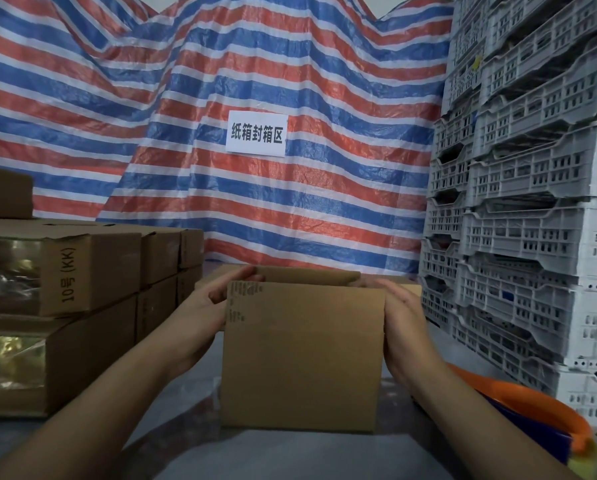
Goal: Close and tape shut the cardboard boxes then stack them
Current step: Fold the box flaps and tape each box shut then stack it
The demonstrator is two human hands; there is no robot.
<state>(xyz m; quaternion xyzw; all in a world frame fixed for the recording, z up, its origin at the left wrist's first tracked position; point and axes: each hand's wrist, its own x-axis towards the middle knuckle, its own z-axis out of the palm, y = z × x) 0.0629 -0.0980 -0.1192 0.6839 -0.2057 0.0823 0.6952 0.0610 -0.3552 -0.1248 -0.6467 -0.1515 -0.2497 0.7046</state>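
A brown cardboard box (302, 355) stands on the grey floor in front of me, its near flap raised upright toward the camera. My left hand (208, 306) grips the box's left top corner, fingers curled over the edge. My right hand (402, 317) presses flat against the box's right side. Taped boxes (92, 268) are stacked at the left, two layers high, with clear tape shining on their ends. An orange and blue tape dispenser (539, 420) lies at the lower right.
Tall stacks of grey plastic crates (532, 202) fill the right side. A red, white and blue striped tarp (255, 81) with a white paper sign (256, 134) hangs behind. Another flat cardboard piece (407, 289) lies behind the box.
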